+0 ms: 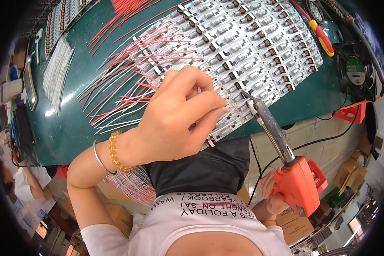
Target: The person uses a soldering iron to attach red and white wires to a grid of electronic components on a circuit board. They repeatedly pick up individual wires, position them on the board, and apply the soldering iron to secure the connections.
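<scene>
My left hand [175, 115] is closed in a pinch over the near part of a panel of small white circuit boards [253, 55]. Between thumb and forefinger it holds a thin red wire [231, 107], whose tip sticks out toward the boards. My right hand [272, 192] is wrapped round the handle of a red soldering gun [300, 185]. The gun's tip [246, 94] is at the boards, just right of the wire; whether it touches a board I cannot tell. Red and white wires [119, 91] fan out leftward from the boards' left side.
The panel lies on a green table mat [94, 25]. White wires [59, 70] lie in a bundle at left, and red wires [126, 6] at the back. A red-and-yellow screwdriver [322, 38] and a black fan [356, 70] are at right. A black cable [324, 138] hangs below the table edge.
</scene>
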A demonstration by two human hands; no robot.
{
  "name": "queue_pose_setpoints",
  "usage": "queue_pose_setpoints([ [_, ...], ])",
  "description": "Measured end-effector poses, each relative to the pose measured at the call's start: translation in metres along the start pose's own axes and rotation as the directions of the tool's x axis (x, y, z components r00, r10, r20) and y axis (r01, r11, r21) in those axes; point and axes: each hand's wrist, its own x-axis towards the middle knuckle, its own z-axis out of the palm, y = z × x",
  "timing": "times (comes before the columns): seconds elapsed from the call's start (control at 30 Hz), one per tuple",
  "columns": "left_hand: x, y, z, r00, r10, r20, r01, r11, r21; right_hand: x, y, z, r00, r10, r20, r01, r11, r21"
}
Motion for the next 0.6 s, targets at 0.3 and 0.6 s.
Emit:
queue_pose_setpoints([
  [0.3, -0.002, 0.003, 0.007, 0.996, 0.092, 0.011, -0.092, 0.982, 0.165, -0.014, 0.016, -0.014, 0.99, -0.122, 0.074, 0.11, 0.982, 0.15],
  [0.6, -0.003, 0.002, 0.011, 0.991, 0.131, 0.005, -0.13, 0.975, 0.182, -0.045, 0.036, -0.019, 0.988, -0.047, -0.147, 0.034, 0.995, -0.091],
])
